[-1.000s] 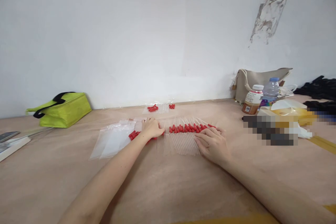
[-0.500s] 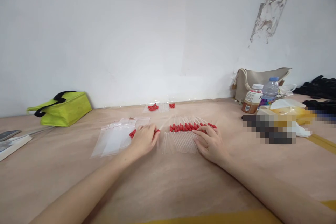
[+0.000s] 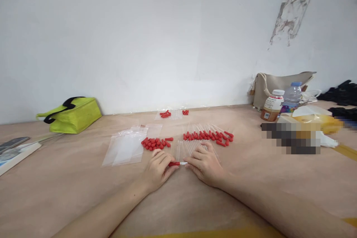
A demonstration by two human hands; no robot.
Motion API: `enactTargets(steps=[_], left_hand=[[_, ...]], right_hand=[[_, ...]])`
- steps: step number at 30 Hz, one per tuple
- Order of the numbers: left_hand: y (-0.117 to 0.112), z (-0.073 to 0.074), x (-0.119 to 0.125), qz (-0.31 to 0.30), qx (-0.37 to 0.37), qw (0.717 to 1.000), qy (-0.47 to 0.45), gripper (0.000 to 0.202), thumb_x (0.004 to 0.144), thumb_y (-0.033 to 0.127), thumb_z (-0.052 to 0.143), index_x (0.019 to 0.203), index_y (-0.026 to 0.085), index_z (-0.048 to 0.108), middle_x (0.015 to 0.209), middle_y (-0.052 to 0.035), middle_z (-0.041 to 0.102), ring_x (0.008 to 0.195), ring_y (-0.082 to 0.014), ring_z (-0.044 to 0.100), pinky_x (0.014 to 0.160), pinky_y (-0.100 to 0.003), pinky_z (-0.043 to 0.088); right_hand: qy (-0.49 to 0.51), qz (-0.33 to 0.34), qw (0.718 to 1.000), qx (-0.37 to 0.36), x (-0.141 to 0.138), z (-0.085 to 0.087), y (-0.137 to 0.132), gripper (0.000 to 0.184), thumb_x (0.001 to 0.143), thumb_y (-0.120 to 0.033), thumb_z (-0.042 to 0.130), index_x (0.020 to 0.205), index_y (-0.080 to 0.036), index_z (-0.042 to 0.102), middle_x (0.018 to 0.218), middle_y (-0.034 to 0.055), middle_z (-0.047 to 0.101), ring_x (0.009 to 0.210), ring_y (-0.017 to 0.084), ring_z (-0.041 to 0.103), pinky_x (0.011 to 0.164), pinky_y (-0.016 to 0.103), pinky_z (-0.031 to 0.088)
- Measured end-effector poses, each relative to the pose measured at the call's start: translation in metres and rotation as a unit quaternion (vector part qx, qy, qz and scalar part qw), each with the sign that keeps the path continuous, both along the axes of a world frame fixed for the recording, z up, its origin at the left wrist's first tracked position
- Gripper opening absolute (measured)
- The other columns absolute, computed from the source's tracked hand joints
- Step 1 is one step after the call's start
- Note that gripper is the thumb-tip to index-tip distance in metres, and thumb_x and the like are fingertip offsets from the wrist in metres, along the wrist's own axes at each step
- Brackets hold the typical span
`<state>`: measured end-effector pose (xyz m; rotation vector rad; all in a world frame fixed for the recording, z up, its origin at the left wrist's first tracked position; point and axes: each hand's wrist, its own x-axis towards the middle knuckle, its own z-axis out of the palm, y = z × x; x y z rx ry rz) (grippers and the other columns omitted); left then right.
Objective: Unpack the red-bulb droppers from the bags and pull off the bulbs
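My left hand (image 3: 159, 169) is closed, pinching a red rubber bulb (image 3: 174, 164) between thumb and fingers. My right hand (image 3: 205, 163) grips a clear dropper tube (image 3: 183, 163), most of it hidden in the fingers. Bulb and tube meet end to end in the gap between the hands; how deep the tube sits I cannot tell. Beyond the left hand lies a pile of loose red bulbs (image 3: 153, 143). Past the right hand is a row of clear tubes (image 3: 189, 148), and behind it a row of droppers with red bulbs (image 3: 206, 135).
Clear zip bags (image 3: 124, 147) lie left of the bulb pile. Near the wall is a bag with red bulbs (image 3: 165, 113). A lime-green bag (image 3: 75, 115) and a phone (image 3: 13, 143) are at left; a bottle (image 3: 272, 106) and a grey bag (image 3: 287, 85) at right.
Both hands have come nearer and together. My left hand has brought a red bulb from the pile, my right hand a clear tube from the row. The view has shifted slightly.
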<state>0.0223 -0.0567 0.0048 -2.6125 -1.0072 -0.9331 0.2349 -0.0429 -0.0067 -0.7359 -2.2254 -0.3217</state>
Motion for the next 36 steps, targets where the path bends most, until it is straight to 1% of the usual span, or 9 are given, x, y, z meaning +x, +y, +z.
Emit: enactTargets(steps=[4,9,14,17,20,25,29,33,36], left_hand=[[-0.001,0.002,0.001,0.001,0.002,1.000,0.027,0.021,0.083,0.034,0.054,0.098,0.020,0.058,0.085,-0.0029,0.064,0.078,-0.0170,0.052,0.075,-0.033,0.033],[-0.002,0.001,-0.001,-0.004,0.007,1.000,0.021,0.020,0.086,0.033,0.049,0.093,0.019,0.061,0.071,-0.0014,0.063,0.068,-0.0148,0.052,0.070,-0.032,0.032],[-0.005,0.002,0.000,-0.030,0.022,0.999,0.018,0.030,0.081,0.038,0.055,0.104,0.019,0.058,0.083,-0.0035,0.066,0.076,-0.0165,0.054,0.077,-0.034,0.033],[-0.007,0.003,0.000,-0.021,0.021,0.999,0.024,0.017,0.085,0.029,0.050,0.093,0.020,0.061,0.071,-0.0011,0.065,0.067,-0.0141,0.053,0.074,-0.033,0.032],[-0.009,0.003,0.000,-0.015,0.011,0.999,0.033,0.018,0.087,0.026,0.046,0.085,0.020,0.063,0.061,0.0001,0.061,0.060,-0.0127,0.050,0.073,-0.034,0.032],[-0.011,0.002,-0.004,-0.032,0.016,0.999,0.030,0.016,0.086,0.022,0.046,0.082,0.020,0.061,0.059,0.0001,0.059,0.059,-0.0133,0.048,0.069,-0.033,0.032],[-0.013,0.001,-0.014,-0.006,0.027,1.000,0.012,0.017,0.086,0.020,0.044,0.078,0.019,0.059,0.056,0.0002,0.057,0.058,-0.0132,0.047,0.068,-0.032,0.033],[-0.015,-0.002,-0.017,-0.008,0.002,1.000,0.001,0.014,0.087,0.020,0.045,0.091,0.020,0.059,0.072,-0.0019,0.062,0.065,-0.0131,0.052,0.068,-0.030,0.037],[-0.012,-0.002,-0.016,-0.015,-0.024,0.998,-0.048,0.023,0.088,0.017,0.042,0.107,0.020,0.055,0.089,-0.0051,0.058,0.078,-0.0129,0.054,0.070,-0.026,0.042]], right_hand=[[-0.007,0.019,1.000,-0.002,0.000,0.001,-0.001,0.019,0.087,-0.025,0.045,0.082,-0.020,0.063,0.063,-0.0012,0.057,0.068,0.011,0.046,0.084,0.035,0.025],[-0.005,0.022,1.000,0.004,0.004,0.002,-0.003,0.020,0.086,-0.024,0.043,0.080,-0.019,0.062,0.060,-0.0012,0.055,0.065,0.011,0.044,0.079,0.033,0.025],[-0.004,0.023,1.000,0.006,0.006,0.002,-0.004,0.021,0.087,-0.026,0.044,0.079,-0.019,0.062,0.060,-0.0017,0.055,0.064,0.011,0.044,0.078,0.032,0.025],[-0.011,0.024,1.000,0.012,0.005,0.002,-0.005,0.021,0.086,-0.026,0.044,0.077,-0.020,0.062,0.059,-0.0020,0.055,0.064,0.011,0.043,0.079,0.033,0.024],[-0.025,0.021,0.999,0.025,0.004,0.002,-0.007,0.023,0.086,-0.026,0.044,0.074,-0.020,0.062,0.056,-0.0022,0.054,0.064,0.011,0.042,0.079,0.033,0.023],[-0.027,0.028,0.999,0.024,0.009,0.004,-0.011,0.026,0.086,-0.026,0.044,0.067,-0.019,0.060,0.054,-0.0021,0.053,0.063,0.011,0.041,0.076,0.032,0.024],[0.007,0.007,1.000,0.006,0.021,0.002,-0.007,0.025,0.086,-0.025,0.044,0.069,-0.019,0.062,0.054,-0.0017,0.053,0.063,0.011,0.042,0.076,0.032,0.024],[0.042,-0.042,0.998,0.011,0.028,-0.001,-0.003,0.021,0.085,-0.031,0.048,0.078,-0.025,0.067,0.053,-0.0024,0.056,0.061,0.011,0.044,0.077,0.032,0.024],[0.073,-0.055,0.996,0.005,0.027,-0.001,-0.002,0.021,0.085,-0.032,0.049,0.079,-0.024,0.068,0.053,-0.0022,0.057,0.058,0.010,0.046,0.076,0.031,0.025]])
